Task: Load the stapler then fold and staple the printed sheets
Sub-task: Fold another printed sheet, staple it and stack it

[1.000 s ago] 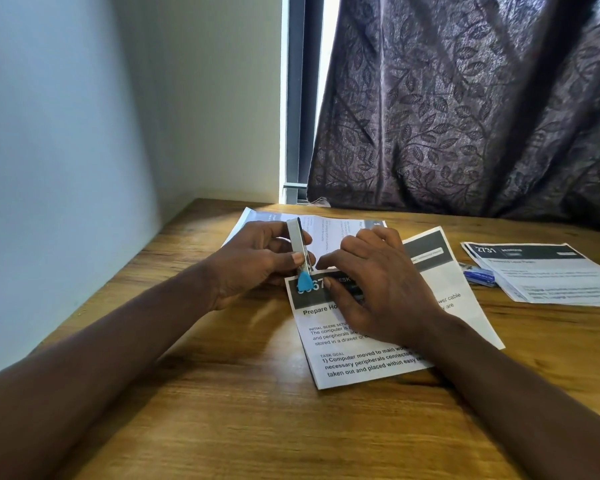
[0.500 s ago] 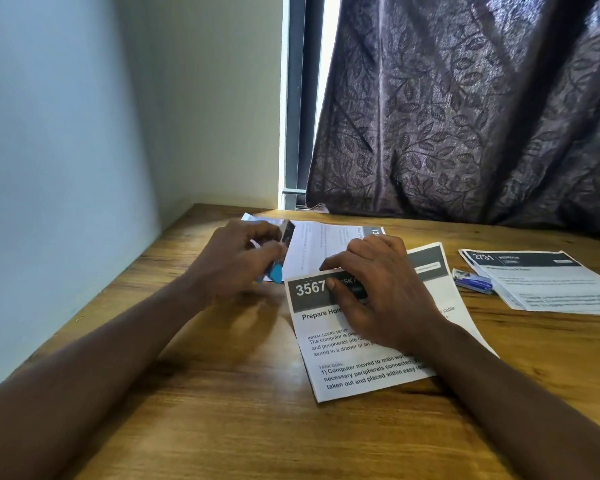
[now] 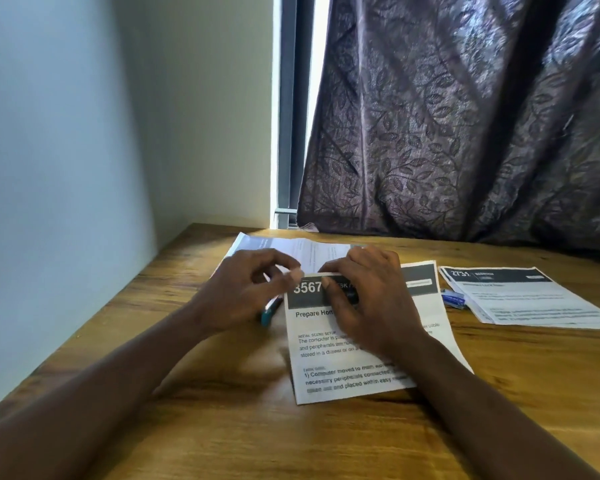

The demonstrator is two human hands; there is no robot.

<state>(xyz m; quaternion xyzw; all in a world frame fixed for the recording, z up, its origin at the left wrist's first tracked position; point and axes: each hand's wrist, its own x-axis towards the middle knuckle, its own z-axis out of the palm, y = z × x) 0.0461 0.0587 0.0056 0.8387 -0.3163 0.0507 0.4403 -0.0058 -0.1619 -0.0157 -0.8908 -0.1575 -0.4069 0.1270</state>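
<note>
Folded sheet (image 3: 357,358) flat on tabletop (image 3: 187,427). Right grip (image 3: 364,296) presses it, fingers straight. Left grip (image 3: 253,289) curled at the corner, pinch unclear. Stapler (image 3: 269,311) lies beneath. Staple not visible; likely checking. Second stack (image 3: 527,299) apart.

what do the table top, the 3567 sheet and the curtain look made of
Table top: wood or a wood-look laminate, warm brown with visible grain and a slight sheen; which of the two is not clear.
3567 sheet: thin white printer paper, matte, with black print on it.
Curtain: woven fabric, dark purplish, with a leaf pattern and soft hanging folds.
</note>
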